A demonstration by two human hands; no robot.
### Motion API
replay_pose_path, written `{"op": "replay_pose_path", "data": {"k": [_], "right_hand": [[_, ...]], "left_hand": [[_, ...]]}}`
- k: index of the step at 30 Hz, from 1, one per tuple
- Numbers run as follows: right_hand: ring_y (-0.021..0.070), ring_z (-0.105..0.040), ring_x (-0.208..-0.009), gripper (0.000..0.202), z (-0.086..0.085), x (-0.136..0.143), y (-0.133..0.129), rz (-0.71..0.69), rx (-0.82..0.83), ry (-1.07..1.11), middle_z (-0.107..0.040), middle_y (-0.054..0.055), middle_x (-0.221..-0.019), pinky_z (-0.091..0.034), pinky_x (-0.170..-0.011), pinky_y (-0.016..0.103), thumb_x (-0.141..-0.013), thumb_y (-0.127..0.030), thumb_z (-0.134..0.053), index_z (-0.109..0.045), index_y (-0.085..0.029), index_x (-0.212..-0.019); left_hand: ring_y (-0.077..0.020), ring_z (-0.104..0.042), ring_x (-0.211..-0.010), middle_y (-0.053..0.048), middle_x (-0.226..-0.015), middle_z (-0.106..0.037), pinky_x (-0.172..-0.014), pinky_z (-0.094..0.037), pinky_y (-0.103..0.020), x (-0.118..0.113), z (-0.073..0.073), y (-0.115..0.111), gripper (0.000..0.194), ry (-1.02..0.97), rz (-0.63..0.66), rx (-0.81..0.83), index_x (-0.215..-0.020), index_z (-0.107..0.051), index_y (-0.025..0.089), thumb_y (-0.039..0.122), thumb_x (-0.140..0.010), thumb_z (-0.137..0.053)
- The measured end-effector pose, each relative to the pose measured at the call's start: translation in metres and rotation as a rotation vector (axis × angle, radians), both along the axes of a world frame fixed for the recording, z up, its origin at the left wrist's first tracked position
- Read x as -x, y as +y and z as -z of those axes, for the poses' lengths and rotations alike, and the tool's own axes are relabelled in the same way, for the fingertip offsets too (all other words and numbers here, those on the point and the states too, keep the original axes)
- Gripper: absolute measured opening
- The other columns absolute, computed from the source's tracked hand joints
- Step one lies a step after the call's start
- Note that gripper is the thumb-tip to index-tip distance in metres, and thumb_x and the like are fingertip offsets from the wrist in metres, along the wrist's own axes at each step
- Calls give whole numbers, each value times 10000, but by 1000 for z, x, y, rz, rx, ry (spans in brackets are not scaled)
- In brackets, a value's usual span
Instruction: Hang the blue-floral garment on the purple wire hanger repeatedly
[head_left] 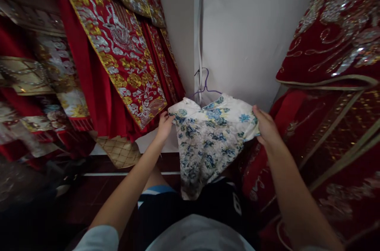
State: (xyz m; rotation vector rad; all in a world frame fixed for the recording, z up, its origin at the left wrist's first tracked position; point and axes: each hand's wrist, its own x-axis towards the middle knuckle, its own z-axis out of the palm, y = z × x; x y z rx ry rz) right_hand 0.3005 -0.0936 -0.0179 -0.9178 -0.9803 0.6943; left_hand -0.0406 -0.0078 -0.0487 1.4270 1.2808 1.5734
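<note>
A white short-sleeved blouse with blue and yellow flowers hangs in front of me, spread wide. A thin purple hanger sits inside its neckline, the hook rising in front of the wall. My left hand pinches the edge of the sleeve on the left. On the other side, my right hand grips the opposite sleeve, thumb on top and the other fingers behind the cloth. The lower hem droops above my dark shorts.
Red embroidered garments with gold and silver patterns hang on the left. More red sequinned garments crowd the right side. Ahead are a pale wall and a thin vertical cable. Dark reddish tiles cover the floor.
</note>
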Motion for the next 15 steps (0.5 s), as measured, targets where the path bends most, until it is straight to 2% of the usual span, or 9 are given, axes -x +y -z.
{"op": "replay_pose_path", "data": {"k": [2,4,6,8,10,12,14,15], "right_hand": [[297,-716,-869,424,-9,3,3,25,-13,47,-679,40,-705,-591,-710,404,-660,-607,-763,-587,-238,-774],[283,-712,-854,396,-17,2,9,72,-70,90,-659,34,-694,-591,-691,388,-694,-584,-741,-565,-239,-778],[264,-705,-826,352,-23,0,12,125,-113,158,-643,34,-699,-585,-678,372,-735,-549,-712,-556,-237,-779],[241,-690,-771,314,-23,1,3,185,-140,226,-619,25,-692,-577,-659,357,-758,-511,-698,-547,-236,-753],[218,-664,-700,301,-18,11,-21,277,-169,271,-586,7,-666,-564,-621,340,-775,-492,-692,-539,-240,-715],[203,-635,-639,289,-9,30,-57,377,-183,286,-560,-6,-638,-535,-569,317,-790,-484,-691,-560,-241,-706],[205,-624,-610,239,4,56,-94,387,-177,242,-589,1,-661,-504,-530,311,-809,-483,-682,-640,-248,-806],[223,-637,-625,245,11,69,-111,316,-182,179,-618,14,-689,-503,-530,323,-822,-494,-665,-676,-259,-887]], "left_hand": [[-234,-625,-1147,-153,-1235,-618,-926,-538,-384,-9,-7,-3,444,-61,-33,-67,-1267,-397,189,262,-850,-531],[-231,-575,-1240,-166,-1359,-547,-1002,-504,-382,-17,-21,-5,532,-34,-43,-199,-1353,-323,203,239,-861,-523],[-244,-511,-1321,-159,-1469,-456,-1063,-463,-394,-23,-39,-8,646,116,-25,-353,-1436,-245,235,236,-864,-544],[-296,-368,-1433,-159,-1568,-327,-1139,-378,-452,-26,-55,-14,801,319,-33,-475,-1503,-172,253,252,-836,-615],[-362,-153,-1508,-171,-1631,-169,-1196,-234,-542,-29,-67,-21,968,516,-78,-562,-1545,-113,241,265,-776,-700],[-403,-32,-1514,-169,-1647,-86,-1199,-99,-621,-36,-68,-28,1060,709,-70,-635,-1563,-95,241,273,-727,-747],[-409,-107,-1502,-168,-1631,-155,-1188,-40,-653,-45,-58,-34,1061,849,42,-697,-1567,-104,253,308,-727,-750],[-398,-182,-1485,-176,-1604,-222,-1191,-58,-647,-51,-50,-36,1048,863,112,-715,-1568,-110,246,337,-738,-744]]}}
